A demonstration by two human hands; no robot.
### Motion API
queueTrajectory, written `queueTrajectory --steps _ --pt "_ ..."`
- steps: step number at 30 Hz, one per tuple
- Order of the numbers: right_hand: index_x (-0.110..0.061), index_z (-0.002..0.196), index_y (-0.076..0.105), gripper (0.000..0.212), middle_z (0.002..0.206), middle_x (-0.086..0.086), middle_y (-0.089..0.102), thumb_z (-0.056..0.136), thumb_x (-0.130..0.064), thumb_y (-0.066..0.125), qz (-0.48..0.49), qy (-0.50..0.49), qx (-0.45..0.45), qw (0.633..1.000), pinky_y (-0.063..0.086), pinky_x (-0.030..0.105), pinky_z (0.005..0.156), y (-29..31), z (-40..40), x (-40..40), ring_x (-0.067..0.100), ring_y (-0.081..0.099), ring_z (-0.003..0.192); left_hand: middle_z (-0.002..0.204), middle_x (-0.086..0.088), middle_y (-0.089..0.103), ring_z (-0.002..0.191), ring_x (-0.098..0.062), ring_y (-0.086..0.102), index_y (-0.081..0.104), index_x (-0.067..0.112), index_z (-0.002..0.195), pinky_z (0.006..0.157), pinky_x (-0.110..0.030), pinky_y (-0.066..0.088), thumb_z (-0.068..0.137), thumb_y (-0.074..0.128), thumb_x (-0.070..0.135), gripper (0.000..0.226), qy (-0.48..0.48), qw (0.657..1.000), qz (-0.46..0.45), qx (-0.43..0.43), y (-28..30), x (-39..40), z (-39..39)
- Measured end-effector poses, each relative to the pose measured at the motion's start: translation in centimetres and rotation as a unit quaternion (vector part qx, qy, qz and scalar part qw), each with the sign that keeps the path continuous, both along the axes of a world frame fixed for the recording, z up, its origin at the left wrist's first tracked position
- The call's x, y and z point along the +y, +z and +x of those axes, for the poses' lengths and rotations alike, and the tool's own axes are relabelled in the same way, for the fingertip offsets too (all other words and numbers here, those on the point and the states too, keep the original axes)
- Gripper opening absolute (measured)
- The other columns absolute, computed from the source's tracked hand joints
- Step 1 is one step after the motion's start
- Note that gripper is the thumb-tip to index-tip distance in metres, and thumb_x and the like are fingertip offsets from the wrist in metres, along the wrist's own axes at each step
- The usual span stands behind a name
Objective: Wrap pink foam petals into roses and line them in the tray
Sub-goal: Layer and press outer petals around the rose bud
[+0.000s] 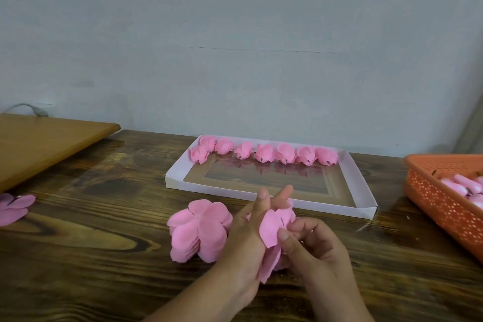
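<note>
A pink foam petal piece [274, 227] is held upright between both hands, just in front of the tray. My left hand [248, 238] supports it from the left with fingers raised behind it. My right hand [313, 246] pinches its right edge with thumb and fingers. A stack of flat pink petal cutouts [198, 232] lies on the table left of my hands. The white tray [366, 198] holds several finished pink roses [264, 153] in a row along its far edge, with one more set in front at the left end.
An orange perforated basket [441, 198] with pink pieces inside stands at the right edge. More pink petals [13, 208] lie at the far left. A lighter wooden board [44, 141] sits raised at the back left. A blue-grey wall is behind the table.
</note>
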State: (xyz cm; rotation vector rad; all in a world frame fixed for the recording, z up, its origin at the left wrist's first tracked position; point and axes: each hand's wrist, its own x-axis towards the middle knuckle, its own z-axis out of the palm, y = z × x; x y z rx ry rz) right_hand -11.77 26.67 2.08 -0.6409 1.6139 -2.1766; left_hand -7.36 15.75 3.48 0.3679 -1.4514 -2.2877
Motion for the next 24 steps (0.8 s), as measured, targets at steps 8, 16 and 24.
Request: queueTrajectory --steps 8,16,24 --pt "-0.009 0.068 0.057 0.027 0.090 0.030 0.070 0.054 -0.010 0.080 -0.037 0.070 -0.152 0.985 0.056 0.043 0.060 0.27 -0.42 -0.34 0.034 0.069 0.072 0.128 0.010 0.070 0.115 -0.013 0.068 0.080 0.038 0.102 0.082 -0.024 0.058 0.074 0.053 0.067 0.049 0.004 0.999 -0.051 0.014 0.11 0.16 0.24" --pt "-0.004 0.071 0.066 0.020 0.088 0.033 0.069 0.055 -0.008 0.078 -0.052 0.088 -0.159 0.982 0.057 0.044 0.057 0.46 -0.57 -0.39 0.035 0.067 0.066 0.134 0.038 0.056 0.127 0.004 0.055 0.080 0.028 0.093 0.105 -0.037 0.046 0.058 0.063 0.089 0.072 -0.014 0.994 -0.105 0.037 0.04 -0.08 0.23" --pt "-0.012 0.073 0.068 0.025 0.076 0.023 0.064 0.053 -0.018 0.083 -0.039 0.066 -0.089 0.993 0.053 0.040 0.062 0.01 -0.74 -0.13 0.033 0.062 0.070 0.116 0.011 0.075 0.109 -0.012 0.070 0.061 0.029 0.120 0.085 -0.024 0.056 0.075 0.052 0.066 0.059 0.027 0.984 -0.165 0.054 -0.72 -0.38 -0.05"
